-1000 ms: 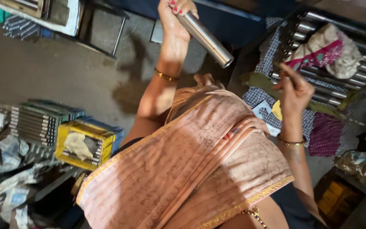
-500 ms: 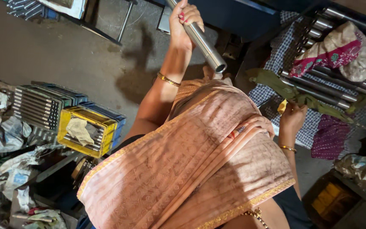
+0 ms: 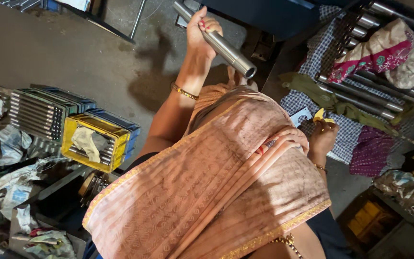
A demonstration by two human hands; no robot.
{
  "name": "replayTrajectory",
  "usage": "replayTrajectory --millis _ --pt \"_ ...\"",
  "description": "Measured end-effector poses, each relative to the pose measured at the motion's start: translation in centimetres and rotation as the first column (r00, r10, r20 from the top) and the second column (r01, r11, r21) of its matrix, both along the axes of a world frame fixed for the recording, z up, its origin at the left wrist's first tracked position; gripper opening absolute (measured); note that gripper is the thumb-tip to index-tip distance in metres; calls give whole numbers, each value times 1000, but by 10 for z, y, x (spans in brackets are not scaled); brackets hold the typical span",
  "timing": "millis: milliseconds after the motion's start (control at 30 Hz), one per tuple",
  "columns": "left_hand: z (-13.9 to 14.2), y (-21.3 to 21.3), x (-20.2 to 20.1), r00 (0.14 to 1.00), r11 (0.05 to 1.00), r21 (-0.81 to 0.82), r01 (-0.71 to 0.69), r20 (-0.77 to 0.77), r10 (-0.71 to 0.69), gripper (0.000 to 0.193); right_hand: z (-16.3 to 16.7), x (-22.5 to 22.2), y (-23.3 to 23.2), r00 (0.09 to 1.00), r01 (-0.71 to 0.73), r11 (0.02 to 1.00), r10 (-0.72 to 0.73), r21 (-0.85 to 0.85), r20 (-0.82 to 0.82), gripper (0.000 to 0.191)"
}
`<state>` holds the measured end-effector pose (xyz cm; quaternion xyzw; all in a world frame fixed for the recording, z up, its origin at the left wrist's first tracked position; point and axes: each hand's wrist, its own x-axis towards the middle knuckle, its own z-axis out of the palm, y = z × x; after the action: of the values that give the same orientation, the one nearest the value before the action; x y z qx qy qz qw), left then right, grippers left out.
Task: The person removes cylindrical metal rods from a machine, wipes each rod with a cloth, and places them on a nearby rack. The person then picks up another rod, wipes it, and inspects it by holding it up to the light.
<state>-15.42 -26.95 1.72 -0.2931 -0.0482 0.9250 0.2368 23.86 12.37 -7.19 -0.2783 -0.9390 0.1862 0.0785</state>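
Left hand [image 3: 201, 29] raised, fingers wrapped around a steel tube [image 3: 219, 43] that slants down past the wrist. Right hand [image 3: 323, 136] low beside checked cloth [image 3: 343, 136], pinching a small yellow piece [image 3: 320, 114].

Steel tube [image 3: 221, 45] far end cut off at top edge, right hand [image 3: 322, 136] fingers partly hidden by cloth

Left hand [image 3: 201, 29] raised, gripping steel tube [image 3: 226, 47], right hand [image 3: 323, 136] holding yellow piece [image 3: 319, 114] over checked cloth [image 3: 334, 103]
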Motion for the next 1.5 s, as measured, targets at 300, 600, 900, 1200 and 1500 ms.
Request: replayTrajectory --millis 300,600,900,1200,1500 --pt "-12 -12 4 990 1000 -18 2 139 0 49 0 -8 6 990 44 989 -62 -138 -128 17" --pt "-19 -10 14 988 1000 8 24 154 -25 46 -6 -13 9 987 61 977 -91 -205 -136 15" --pt "-18 -9 21 972 991 -134 -10 232 41 42 67 -78 -16 875 -46 547 -382 -836 -298 13" --pt "-21 -14 38 963 983 -184 4 265 45 38 100 -111 -27 923 -149 524 -231 -839 -308 15" --pt "-38 -18 45 958 950 -296 -105 226 176 41 34 -59 25 985 -89 969 120 -232 121 28"
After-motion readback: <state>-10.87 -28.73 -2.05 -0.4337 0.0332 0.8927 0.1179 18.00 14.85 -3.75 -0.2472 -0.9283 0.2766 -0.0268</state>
